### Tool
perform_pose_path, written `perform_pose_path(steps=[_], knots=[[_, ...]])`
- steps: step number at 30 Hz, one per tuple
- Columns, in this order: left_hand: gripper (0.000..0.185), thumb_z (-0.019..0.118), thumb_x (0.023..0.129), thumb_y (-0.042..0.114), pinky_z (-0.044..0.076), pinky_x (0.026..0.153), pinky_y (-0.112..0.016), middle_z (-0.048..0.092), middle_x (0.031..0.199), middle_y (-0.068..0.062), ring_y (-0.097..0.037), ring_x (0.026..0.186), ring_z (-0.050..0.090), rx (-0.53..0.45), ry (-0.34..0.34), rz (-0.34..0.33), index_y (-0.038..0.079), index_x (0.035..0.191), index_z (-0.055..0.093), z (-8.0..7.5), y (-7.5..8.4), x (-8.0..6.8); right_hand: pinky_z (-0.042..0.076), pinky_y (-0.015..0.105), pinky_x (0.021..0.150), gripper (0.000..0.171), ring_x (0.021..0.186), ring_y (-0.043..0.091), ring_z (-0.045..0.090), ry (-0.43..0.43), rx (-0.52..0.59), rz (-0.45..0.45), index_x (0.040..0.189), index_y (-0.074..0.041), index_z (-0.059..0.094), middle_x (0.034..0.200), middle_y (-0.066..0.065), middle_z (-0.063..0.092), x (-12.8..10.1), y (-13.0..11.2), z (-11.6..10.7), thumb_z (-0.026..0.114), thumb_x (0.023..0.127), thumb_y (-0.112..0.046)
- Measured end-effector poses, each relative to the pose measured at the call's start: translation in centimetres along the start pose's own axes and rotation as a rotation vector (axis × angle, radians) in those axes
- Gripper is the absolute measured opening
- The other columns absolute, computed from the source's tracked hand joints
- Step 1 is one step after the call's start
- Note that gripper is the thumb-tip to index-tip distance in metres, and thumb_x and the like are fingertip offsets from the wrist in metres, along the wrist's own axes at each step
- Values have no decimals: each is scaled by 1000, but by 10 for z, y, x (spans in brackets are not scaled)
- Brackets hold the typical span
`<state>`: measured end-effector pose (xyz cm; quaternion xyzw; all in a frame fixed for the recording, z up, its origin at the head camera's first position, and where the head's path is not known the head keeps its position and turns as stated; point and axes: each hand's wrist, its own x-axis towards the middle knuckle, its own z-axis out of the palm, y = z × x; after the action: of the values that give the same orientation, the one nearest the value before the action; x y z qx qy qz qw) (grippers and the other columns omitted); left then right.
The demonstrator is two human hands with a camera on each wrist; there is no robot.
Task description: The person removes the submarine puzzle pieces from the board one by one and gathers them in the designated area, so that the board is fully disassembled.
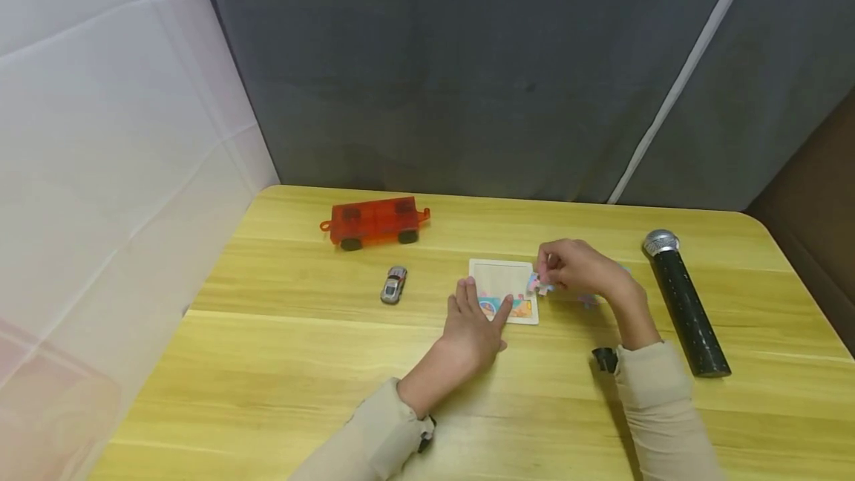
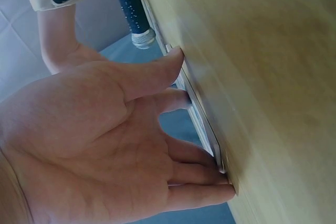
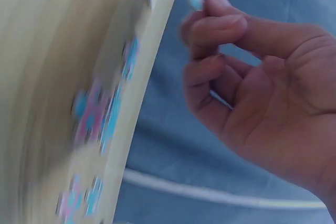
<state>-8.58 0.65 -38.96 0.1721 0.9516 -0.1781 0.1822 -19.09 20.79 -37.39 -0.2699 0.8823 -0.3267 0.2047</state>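
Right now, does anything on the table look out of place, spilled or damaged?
Nothing looks spilled or damaged. The puzzle tray lies flat, with pieces only along its near edge. The left hand rests on it; the right hand pinches a puzzle piece. A few loose pieces lie behind that hand.

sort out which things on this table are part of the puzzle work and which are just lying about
In the work:
- puzzle board, held flat by the left hand
- puzzle piece, pinched in the fingers of the right hand
- loose pieces beside the right wrist

Lying about:
- orange toy wagon
- small toy car
- microphone
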Motion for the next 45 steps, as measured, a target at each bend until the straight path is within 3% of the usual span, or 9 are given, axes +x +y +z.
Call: perform_pose_path(steps=[7, 20, 26, 29, 36, 40, 45], knots=[[73, 42, 113, 60, 38, 131, -42, 30, 176, -29, -41, 166, 29, 10, 4, 1, 39, 178, 15, 1, -1, -1, 50, 31, 55, 19, 52, 16, 52, -82, -33, 137, 89, -2, 64, 70, 9, 63, -9, 14, -7, 61, 103, 10], [73, 43, 114, 59, 39, 130, -43, 30, 175, -30, -42, 166, 30, -9, 16, 9, 38, 178, 15, 2, 0, -1, 47, 32, 59, 3, 54, 18, 53, 31, -170, 326, 100, 2, 65, 77, 10, 64, -6, 10, 4, 66, 101, 4], [73, 42, 114, 59, 39, 130, -43, 29, 176, -30, -43, 166, 29, -4, 14, 9, 38, 178, 14, 1, 0, -1, 47, 38, 67, 7, 68, 24, 57, 76, -250, 361, 96, 0, 66, 90, 13, 63, -4, 4, 7, 70, 101, -1], [73, 43, 114, 59, 39, 130, -43, 29, 176, -30, -42, 166, 30, -14, 12, 5, 39, 178, 15, 1, 0, -1, 48, 38, 69, 11, 77, 26, 58, 83, -281, 317, 94, -2, 66, 95, 13, 63, -5, 1, 10, 74, 101, -3], [74, 45, 113, 61, 38, 131, -43, 30, 176, -29, -42, 166, 30, -27, -2, 11, 39, 177, 16, 1, 1, -2, 54, 35, 78, 18, 88, 20, 58, 55, -231, -56, 108, -1, 69, 102, 11, 64, -8, -8, 35, 81, 99, -10], [74, 44, 113, 61, 40, 130, -45, 30, 176, -29, -42, 166, 29, -21, -3, 20, 37, 178, 16, 0, -1, -2, 51, 29, 72, 18, 83, 16, 54, 60, -233, -66, 108, -4, 65, 104, 9, 59, -9, -15, 50, 81, 100, -9], [76, 47, 113, 58, 38, 130, -52, 23, 178, -30, -44, 168, 22, -102, -23, 24, 34, 178, 16, -2, -4, -5, 50, 30, 72, 19, 83, 17, 52, 87, -247, -49, 102, -6, 62, 101, 7, 58, -8, -19, 56, 80, 98, 0]])
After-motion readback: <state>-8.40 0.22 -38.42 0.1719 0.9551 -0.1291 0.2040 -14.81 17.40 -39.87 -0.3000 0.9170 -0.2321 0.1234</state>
